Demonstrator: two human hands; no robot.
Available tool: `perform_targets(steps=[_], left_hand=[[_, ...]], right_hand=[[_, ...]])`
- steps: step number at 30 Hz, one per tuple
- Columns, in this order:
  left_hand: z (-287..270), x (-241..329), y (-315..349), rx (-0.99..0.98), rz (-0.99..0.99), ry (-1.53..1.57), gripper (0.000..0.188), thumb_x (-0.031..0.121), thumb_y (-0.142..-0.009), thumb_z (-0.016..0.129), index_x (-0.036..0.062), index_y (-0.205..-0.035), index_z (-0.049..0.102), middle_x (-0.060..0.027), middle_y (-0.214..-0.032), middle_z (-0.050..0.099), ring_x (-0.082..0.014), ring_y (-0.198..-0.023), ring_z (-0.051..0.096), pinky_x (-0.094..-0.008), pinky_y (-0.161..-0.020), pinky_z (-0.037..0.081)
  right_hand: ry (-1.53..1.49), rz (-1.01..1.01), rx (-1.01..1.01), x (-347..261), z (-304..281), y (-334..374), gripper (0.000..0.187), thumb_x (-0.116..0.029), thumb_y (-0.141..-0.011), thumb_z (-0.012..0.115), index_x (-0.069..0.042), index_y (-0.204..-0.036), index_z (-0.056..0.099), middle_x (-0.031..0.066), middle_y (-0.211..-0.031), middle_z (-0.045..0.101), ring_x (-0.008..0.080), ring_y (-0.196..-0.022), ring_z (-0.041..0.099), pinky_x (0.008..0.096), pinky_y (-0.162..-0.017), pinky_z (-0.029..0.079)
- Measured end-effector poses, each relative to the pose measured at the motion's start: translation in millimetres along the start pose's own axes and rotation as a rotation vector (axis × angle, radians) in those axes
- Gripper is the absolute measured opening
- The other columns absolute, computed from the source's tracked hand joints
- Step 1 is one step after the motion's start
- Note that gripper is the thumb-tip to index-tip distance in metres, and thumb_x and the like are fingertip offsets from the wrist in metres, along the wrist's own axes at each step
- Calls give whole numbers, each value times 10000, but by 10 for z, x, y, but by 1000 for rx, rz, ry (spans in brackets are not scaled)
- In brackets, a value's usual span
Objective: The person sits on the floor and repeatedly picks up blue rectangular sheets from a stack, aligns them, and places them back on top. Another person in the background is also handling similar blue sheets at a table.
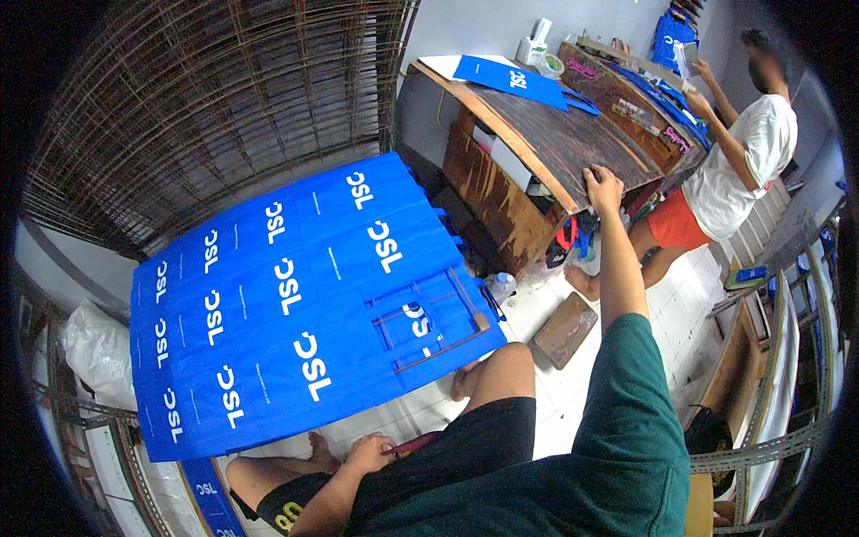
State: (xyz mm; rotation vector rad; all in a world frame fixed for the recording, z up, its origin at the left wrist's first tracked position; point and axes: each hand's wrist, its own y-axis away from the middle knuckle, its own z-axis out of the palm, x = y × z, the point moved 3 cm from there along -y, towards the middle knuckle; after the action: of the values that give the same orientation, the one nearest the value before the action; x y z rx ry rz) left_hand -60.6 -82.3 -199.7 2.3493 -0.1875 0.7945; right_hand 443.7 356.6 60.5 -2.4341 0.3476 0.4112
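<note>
My right hand rests on the near edge of a worn wooden workbench, its fingers lying loosely over the top with nothing visible in them. In my lap, my left hand is closed around a dark red, narrow thing whose kind I cannot make out. Ahead of my knees spreads a low surface covered with blue fabric pieces in rows, each with white print. A thin rusty metal frame lies on the fabric at its right end, around one of the prints.
A wire rack leans over the far left. A co-worker in a white shirt stands right of the bench, holding a pale flat thing. A brown block lies on the tiled floor. A blue bag is on the bench; metal shelving stands right.
</note>
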Motion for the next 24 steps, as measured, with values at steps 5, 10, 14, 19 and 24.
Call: perform_targets(steps=[5,10,14,19,24], left_hand=[[55,-62,-38,-2,6,1,242,233,-698,667,183,-935,657,-75,-830,618,-273,-835,610,-398,-727,487],[84,-98,-48,7,21,-4,249,235,-697,667,188,-941,655,-73,-827,617,-267,-825,610,-392,-720,488],[97,-118,-48,11,30,12,248,238,-699,661,189,-942,655,-73,-824,616,-265,-821,610,-390,-718,490],[79,-88,-45,24,36,-16,249,233,-699,655,194,-945,656,-68,-821,617,-262,-815,613,-388,-720,491],[85,-102,-33,30,58,11,264,349,-735,662,153,-911,651,-97,-823,616,-272,-766,621,-408,-702,494]], right_hand=[[-6,-7,22,2,6,11,455,-455,-815,527,-127,-1114,627,88,-1210,565,319,-1141,457,374,-1003,305],[-16,-28,32,19,19,10,459,-455,-812,526,-125,-1116,625,89,-1208,566,324,-1138,457,377,-1001,307],[-16,-19,36,8,20,14,453,-452,-812,528,-128,-1113,626,87,-1204,567,325,-1138,456,377,-1000,310],[-8,-20,47,23,12,10,441,-447,-815,532,-130,-1107,629,83,-1201,570,322,-1138,457,375,-997,314],[-13,29,-46,-40,-11,28,432,-429,-826,534,-147,-1146,606,90,-1269,513,312,-1208,391,393,-1024,306]])
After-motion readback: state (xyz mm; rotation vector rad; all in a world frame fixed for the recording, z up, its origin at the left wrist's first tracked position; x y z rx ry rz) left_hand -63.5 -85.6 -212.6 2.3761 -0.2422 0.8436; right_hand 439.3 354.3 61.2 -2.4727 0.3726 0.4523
